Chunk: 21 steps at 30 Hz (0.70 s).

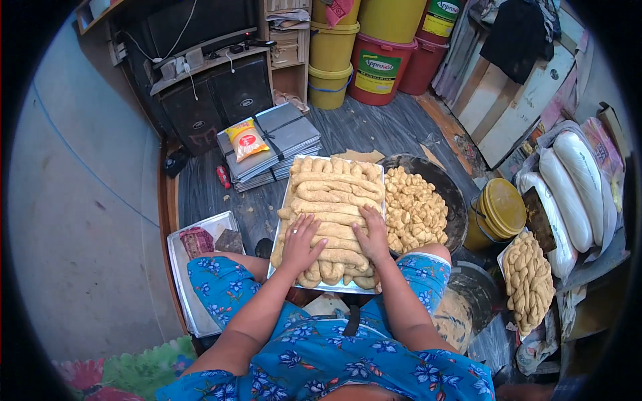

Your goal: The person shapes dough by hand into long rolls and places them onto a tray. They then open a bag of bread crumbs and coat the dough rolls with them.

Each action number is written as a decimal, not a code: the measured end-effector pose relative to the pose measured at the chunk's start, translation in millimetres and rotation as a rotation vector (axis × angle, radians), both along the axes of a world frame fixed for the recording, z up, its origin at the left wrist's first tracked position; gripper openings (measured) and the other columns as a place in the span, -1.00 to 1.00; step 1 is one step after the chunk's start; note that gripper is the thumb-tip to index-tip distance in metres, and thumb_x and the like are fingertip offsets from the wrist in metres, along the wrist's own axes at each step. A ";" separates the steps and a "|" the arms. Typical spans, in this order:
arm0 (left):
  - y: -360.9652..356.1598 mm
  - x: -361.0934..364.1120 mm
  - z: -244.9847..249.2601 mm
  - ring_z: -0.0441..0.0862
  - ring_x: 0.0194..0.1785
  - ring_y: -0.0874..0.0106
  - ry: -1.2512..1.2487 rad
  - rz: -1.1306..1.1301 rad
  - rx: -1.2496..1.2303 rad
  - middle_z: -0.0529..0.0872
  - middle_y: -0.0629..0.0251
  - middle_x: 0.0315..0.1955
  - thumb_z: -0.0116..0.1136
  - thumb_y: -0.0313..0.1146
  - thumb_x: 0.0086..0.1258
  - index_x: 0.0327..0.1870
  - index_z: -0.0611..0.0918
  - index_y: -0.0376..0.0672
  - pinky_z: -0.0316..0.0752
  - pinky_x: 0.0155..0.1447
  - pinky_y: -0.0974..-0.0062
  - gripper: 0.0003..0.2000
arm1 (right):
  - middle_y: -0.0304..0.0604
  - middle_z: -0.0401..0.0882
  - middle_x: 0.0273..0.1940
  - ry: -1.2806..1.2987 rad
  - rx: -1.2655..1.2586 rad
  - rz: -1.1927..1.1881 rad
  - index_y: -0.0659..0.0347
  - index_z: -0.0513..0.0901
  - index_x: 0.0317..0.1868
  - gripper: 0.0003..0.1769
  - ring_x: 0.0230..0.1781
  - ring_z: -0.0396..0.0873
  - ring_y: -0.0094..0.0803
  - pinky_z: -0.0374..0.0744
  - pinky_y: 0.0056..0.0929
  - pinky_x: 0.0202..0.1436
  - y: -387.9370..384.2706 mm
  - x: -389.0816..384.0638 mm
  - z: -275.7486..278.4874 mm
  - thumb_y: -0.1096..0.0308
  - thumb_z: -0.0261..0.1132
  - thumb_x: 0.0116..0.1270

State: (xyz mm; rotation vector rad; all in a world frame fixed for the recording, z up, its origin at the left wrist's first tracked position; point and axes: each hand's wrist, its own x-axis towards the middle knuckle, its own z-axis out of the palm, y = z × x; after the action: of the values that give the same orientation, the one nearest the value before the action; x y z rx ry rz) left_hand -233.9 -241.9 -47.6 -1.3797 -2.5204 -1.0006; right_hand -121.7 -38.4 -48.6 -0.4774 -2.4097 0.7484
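Observation:
Long ropes of dough (pixel 338 196) lie side by side across a metal tray (pixel 348 289) between my knees, with more ropes set lengthwise at its far and near ends. My left hand (pixel 301 242) rests on the left part of the ropes, fingers spread. On the right side, my right hand (pixel 372 235) lies on the dough with its fingers stretched out. Neither hand is wrapped around a piece. To the right of the tray, many small dough lumps (pixel 411 207) fill a dark round basin (pixel 461 194).
Stacked trays (pixel 294 127) with a yellow packet (pixel 247 140) stand ahead left. A yellow bucket (pixel 501 210), braided dough (pixel 527 281) and a floury dark tub (pixel 478 294) are at right. Tall margarine buckets (pixel 378 70) stand behind; another tray (pixel 177 267) is at left.

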 end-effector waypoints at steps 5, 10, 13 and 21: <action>-0.7 0.6 0.8 0.18 0.47 0.14 -0.003 0.000 0.007 0.39 0.08 0.33 0.11 -0.01 0.35 0.28 0.47 -0.15 0.02 0.46 0.13 -0.44 | 0.14 0.38 0.28 0.008 -0.009 -0.003 0.22 0.48 0.23 -0.47 0.36 0.26 0.07 0.20 -0.09 0.43 -1.0 0.1 0.9 0.22 0.29 0.29; -0.7 0.0 -0.5 0.18 0.47 0.15 0.001 0.000 0.016 0.39 0.09 0.32 0.11 -0.01 0.34 0.28 0.47 -0.15 0.01 0.47 0.14 -0.44 | 0.15 0.40 0.27 0.008 -0.022 -0.007 0.22 0.49 0.23 -0.47 0.36 0.27 0.07 0.20 -0.09 0.43 -1.0 -0.3 2.2 0.22 0.30 0.28; -0.9 -0.1 -1.0 0.19 0.47 0.15 0.007 0.001 0.017 0.39 0.09 0.32 0.12 0.00 0.34 0.28 0.47 -0.15 0.01 0.47 0.14 -0.44 | 0.14 0.39 0.28 0.008 -0.018 -0.005 0.22 0.49 0.23 -0.46 0.35 0.27 0.07 0.20 -0.09 0.43 -0.2 -0.9 0.4 0.22 0.30 0.27; -1.4 0.3 -0.2 0.17 0.48 0.17 -0.005 0.000 0.009 0.39 0.09 0.32 0.11 -0.01 0.34 0.29 0.47 -0.15 0.01 0.47 0.16 -0.44 | 0.13 0.39 0.28 0.016 -0.022 0.004 0.22 0.49 0.23 -0.46 0.35 0.28 0.03 0.20 -0.11 0.43 1.2 -0.8 -1.4 0.22 0.31 0.27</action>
State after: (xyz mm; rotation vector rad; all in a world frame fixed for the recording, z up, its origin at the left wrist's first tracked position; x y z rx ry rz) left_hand -233.5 -243.3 -47.8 -1.3767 -2.5158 -1.0153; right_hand -122.6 -37.2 -50.0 -0.4736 -2.3910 0.7792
